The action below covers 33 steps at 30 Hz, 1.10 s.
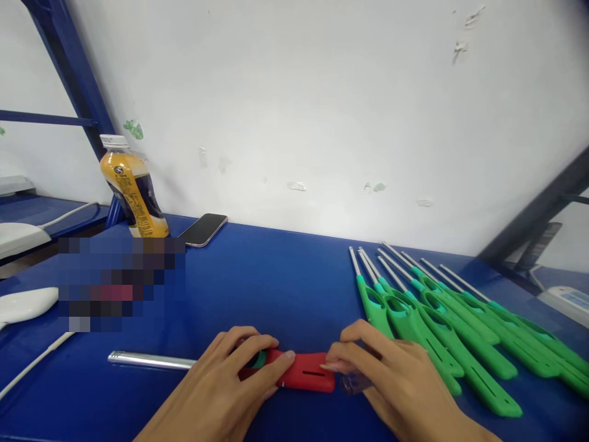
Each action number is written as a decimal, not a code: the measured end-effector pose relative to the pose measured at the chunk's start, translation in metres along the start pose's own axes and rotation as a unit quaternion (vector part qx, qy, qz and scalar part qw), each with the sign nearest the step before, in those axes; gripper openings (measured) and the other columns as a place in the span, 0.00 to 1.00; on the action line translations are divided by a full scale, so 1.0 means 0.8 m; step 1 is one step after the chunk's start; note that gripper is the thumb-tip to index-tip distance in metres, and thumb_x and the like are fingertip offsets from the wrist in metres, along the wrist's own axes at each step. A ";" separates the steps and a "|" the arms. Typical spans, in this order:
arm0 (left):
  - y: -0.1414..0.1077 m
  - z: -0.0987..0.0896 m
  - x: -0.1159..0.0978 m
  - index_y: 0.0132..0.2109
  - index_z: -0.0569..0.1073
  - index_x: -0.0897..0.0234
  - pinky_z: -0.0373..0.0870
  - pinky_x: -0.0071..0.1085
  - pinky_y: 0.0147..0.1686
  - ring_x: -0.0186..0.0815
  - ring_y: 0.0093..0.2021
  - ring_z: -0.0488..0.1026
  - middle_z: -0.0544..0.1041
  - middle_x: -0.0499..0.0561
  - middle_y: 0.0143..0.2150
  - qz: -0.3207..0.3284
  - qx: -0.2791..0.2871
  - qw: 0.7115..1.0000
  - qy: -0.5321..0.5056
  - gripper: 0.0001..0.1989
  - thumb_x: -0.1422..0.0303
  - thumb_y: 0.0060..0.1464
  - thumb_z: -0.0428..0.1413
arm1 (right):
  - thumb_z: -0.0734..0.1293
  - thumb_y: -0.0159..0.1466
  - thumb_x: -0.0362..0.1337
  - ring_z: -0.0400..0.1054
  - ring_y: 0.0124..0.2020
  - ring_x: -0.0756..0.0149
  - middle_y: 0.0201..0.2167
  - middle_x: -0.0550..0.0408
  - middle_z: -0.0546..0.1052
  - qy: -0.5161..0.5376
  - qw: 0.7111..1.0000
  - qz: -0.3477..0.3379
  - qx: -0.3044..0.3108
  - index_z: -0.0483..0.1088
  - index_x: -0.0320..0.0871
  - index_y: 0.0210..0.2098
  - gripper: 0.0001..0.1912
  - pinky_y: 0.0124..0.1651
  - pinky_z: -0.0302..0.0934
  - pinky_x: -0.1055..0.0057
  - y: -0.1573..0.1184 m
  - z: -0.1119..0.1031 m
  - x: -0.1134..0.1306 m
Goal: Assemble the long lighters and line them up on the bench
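Observation:
A red long-nosed gas lighter point(306, 371) lies sideways low in the head view, its metal tube point(151, 360) pointing left. My left hand point(230, 380) is closed around it near the trigger opening, with the thumb on the red handle. At the handle's right end, my right hand point(391, 374) pinches a small see-through plastic piece point(352, 382), mostly covered by the fingers. Its fingertips touch or nearly touch the red end; I cannot tell which. Just beyond my right hand, several green long-nosed lighters point(464, 350) lie side by side with tubes toward the wall.
A blue table point(276, 276) meets a white wall point(294, 110) at the back. A yellow drink bottle point(133, 190) and a phone point(202, 230) stand and lie back left. A white device with a cable point(27, 305) is at left, beside a blurred patch. Blue frame posts rise at both sides.

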<state>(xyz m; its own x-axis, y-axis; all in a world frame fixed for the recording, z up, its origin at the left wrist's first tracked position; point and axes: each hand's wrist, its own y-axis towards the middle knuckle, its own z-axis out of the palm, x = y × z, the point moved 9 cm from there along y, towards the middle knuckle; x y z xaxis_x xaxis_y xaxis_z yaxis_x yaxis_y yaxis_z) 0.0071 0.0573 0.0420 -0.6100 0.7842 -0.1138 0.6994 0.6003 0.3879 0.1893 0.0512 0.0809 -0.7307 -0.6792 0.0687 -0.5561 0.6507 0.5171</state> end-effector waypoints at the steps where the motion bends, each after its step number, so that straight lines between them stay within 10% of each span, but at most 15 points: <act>1: -0.001 0.000 0.000 0.71 0.70 0.50 0.82 0.38 0.54 0.44 0.59 0.76 0.80 0.51 0.61 0.003 0.000 1.000 0.001 0.26 0.75 0.72 0.51 | 0.56 0.63 0.19 0.78 0.25 0.69 0.37 0.57 0.82 0.001 1.000 0.000 -0.001 0.74 0.50 0.45 0.24 0.26 0.66 0.74 0.000 0.000 0.000; 16: 0.000 -0.005 -0.001 0.69 0.72 0.49 0.79 0.40 0.56 0.45 0.59 0.75 0.80 0.48 0.61 -0.016 -0.018 1.000 -0.002 0.27 0.76 0.68 0.52 | 0.59 0.63 0.21 0.81 0.30 0.68 0.44 0.53 0.85 -0.009 0.999 -0.036 0.008 0.75 0.49 0.60 0.31 0.30 0.70 0.74 -0.031 0.008 0.006; 22: 0.002 -0.007 -0.001 0.68 0.73 0.49 0.80 0.39 0.55 0.44 0.58 0.76 0.81 0.48 0.60 -0.016 -0.014 1.000 -0.005 0.25 0.75 0.69 0.53 | 0.68 0.75 0.35 0.74 0.27 0.68 0.33 0.56 0.79 0.174 0.979 0.097 -0.039 0.81 0.55 0.52 0.11 0.28 0.68 0.73 -0.009 -0.025 -0.024; 27: 0.005 -0.013 -0.001 0.67 0.75 0.47 0.79 0.35 0.54 0.43 0.57 0.77 0.81 0.48 0.60 -0.014 -0.032 0.999 -0.009 0.23 0.73 0.70 0.52 | 0.54 0.74 0.67 0.61 0.28 0.58 0.26 0.53 0.65 0.506 0.829 0.236 -0.038 0.75 0.51 0.30 0.34 0.30 0.64 0.62 0.027 -0.043 -0.047; 33: 0.005 -0.016 -0.001 0.65 0.76 0.47 0.78 0.34 0.53 0.41 0.57 0.78 0.82 0.47 0.59 -0.012 -0.060 0.998 -0.003 0.20 0.70 0.76 0.47 | 0.56 0.77 0.58 0.44 0.29 0.62 0.27 0.59 0.53 0.757 0.607 0.242 -0.019 0.55 0.47 0.25 0.29 0.36 0.55 0.65 0.060 -0.003 -0.021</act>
<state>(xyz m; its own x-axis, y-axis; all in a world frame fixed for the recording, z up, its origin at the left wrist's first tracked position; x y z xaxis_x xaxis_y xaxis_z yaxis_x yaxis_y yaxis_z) 0.0055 0.0567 0.0555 -0.6242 0.7704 -0.1296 0.6348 0.5968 0.4908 0.1755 0.0929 0.1072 0.4126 0.0361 0.9102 -0.3914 0.9093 0.1413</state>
